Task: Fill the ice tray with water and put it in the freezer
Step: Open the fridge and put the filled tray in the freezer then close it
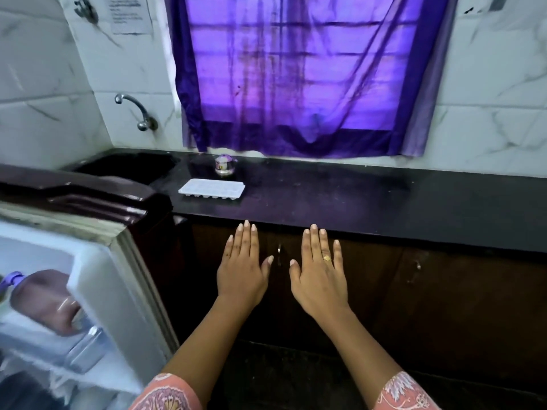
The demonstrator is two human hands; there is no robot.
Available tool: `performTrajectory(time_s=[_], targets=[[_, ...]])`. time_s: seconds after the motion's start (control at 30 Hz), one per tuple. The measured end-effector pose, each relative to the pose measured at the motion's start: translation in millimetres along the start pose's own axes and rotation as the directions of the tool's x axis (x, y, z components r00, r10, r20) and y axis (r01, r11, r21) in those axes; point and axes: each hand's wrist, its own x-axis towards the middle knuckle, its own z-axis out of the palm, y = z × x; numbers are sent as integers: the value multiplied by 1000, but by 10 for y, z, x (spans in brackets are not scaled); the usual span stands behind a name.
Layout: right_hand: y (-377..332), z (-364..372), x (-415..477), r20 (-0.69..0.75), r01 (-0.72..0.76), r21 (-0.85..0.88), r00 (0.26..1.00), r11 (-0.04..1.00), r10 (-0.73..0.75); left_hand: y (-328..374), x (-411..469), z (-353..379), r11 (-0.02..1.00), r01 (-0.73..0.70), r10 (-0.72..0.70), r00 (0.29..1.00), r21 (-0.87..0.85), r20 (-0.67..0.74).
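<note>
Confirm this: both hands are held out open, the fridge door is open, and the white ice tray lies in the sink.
One thing is wrong. The head view shows the ice tray on the black counter, right of the sink and in front of a steel pot, not in it. The left hand and right hand are held out open, and the fridge door is open.

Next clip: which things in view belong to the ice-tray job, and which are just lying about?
Job: ice tray, on the counter; tap; sink; open fridge door; left hand and right hand, both flat, holding nothing.
Lying about: steel pot behind the tray; purple curtain; paper notice; bottles in the door shelf.
</note>
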Motion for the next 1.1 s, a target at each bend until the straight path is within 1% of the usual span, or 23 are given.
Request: performTrajectory(time_s=[0.07, 0.1, 0.17, 0.27, 0.37, 0.53, 0.7, 0.8, 0.87, 1.1], targets=[[23, 43, 245, -10, 4, 10, 1000, 1000, -3, -50, 272, 170, 999, 28, -27, 998, 23, -54], [48, 83, 399, -7, 6, 20, 1000, 1000, -6, -41, 423, 209, 999, 25, -24, 998, 27, -59], [74, 111, 587, -14, 14, 19, 1000, 1000, -14, -40, 587, 237, 1000, 17, -17, 995, 0, -100], [117, 187, 841, 22, 14, 17, 1000, 1000, -15, -103, 809, 386, 1000, 23, -23, 998, -11, -53], [135, 267, 1117, 41, 21, 40, 999, 999, -23, -225, 1129, 625, 998, 67, -67, 993, -3, -94], [165, 508, 1648, 28, 59, 86, 998, 995, -62, -442, 1635, 968, 989, 127, -123, 990, 71, -63], [205, 839, 2213, 91, 90, 137, 990, 986, -103, -745, 2154, 1229, 983, 157, -149, 985, 98, -81], [223, 1007, 2544, 99, 115, 144, 987, 983, -130, -938, 2476, 1314, 981, 170, -163, 983, 98, -80], [210, 1106, 2735, 125, 129, 131, 981, 983, -145, -1085, 2671, 1356, 972, 198, -190, 979, 123, -73], [124, 1402, 3337, 128, 178, 139, 972, 974, -196, -1541, 3183, 1468, 943, 252, -249, 968, 219, -45]])
